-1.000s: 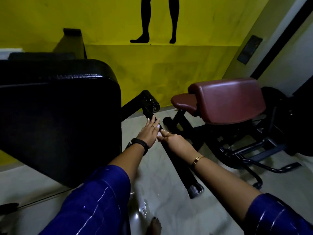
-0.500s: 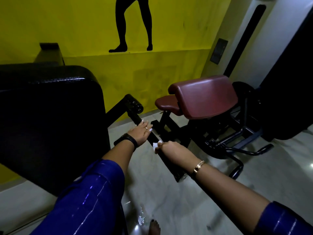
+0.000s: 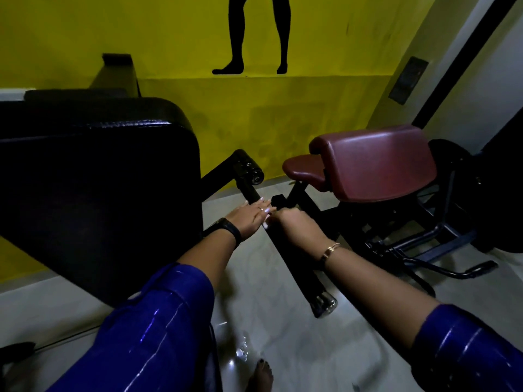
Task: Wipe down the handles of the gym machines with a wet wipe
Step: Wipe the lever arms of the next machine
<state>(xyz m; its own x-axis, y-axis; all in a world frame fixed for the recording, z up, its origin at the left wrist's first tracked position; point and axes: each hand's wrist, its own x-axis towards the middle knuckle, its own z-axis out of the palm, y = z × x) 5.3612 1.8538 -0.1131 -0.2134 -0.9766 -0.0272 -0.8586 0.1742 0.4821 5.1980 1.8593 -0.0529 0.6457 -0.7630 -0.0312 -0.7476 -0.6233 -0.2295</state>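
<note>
left hand (image 3: 249, 219) flat, right hand (image 3: 297, 225) curled

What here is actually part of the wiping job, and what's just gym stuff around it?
In the job: black handle bar, left hand resting on it, right hand gripping it.
Just around: maroon bench, big black pad, yellow wall.

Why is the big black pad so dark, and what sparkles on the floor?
Head view: the room is dim, so the large black vinyl pad shows little detail; the glossy grey floor reflects small white glare spots; the black bar handle glints at its end.
</note>
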